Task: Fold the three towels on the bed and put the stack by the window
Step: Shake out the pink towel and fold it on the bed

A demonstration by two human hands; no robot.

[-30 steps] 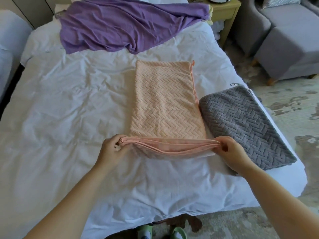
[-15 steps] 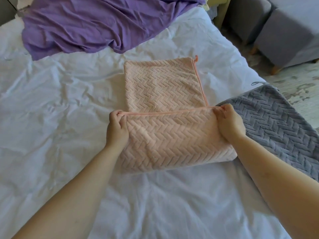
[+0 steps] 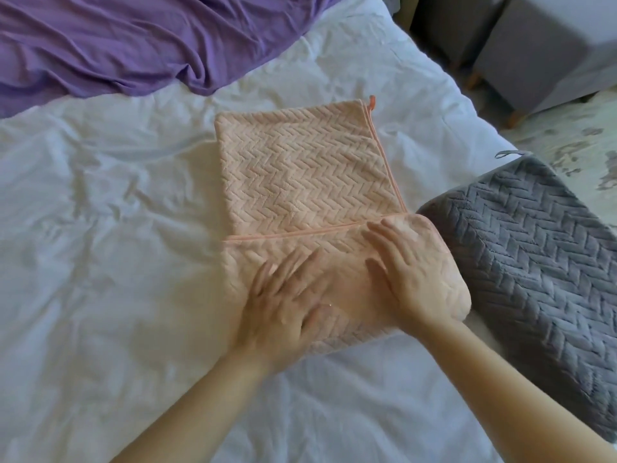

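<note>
A rumpled white bed (image 3: 110,208) fills the view, with grey upholstered seats (image 3: 521,51) standing on the floor beyond its far right corner. Both hands are flat and spread, palms down, gripping nothing. The left hand (image 3: 283,315) presses on the near folded flap of the peach towel (image 3: 300,172), its outline a little blurred. The right hand (image 3: 405,272) lies beside it on the same flap, fingers fanned toward the piped edge that runs across the towel's middle. The peach towel sits at the centre of the bed, its far half lying flat, a small loop showing at its far right corner. Just to its right, the grey towel (image 3: 534,255) lies folded along the bed's edge. Across the far end sprawls a purple cloth (image 3: 133,45), unfolded and creased.
</note>
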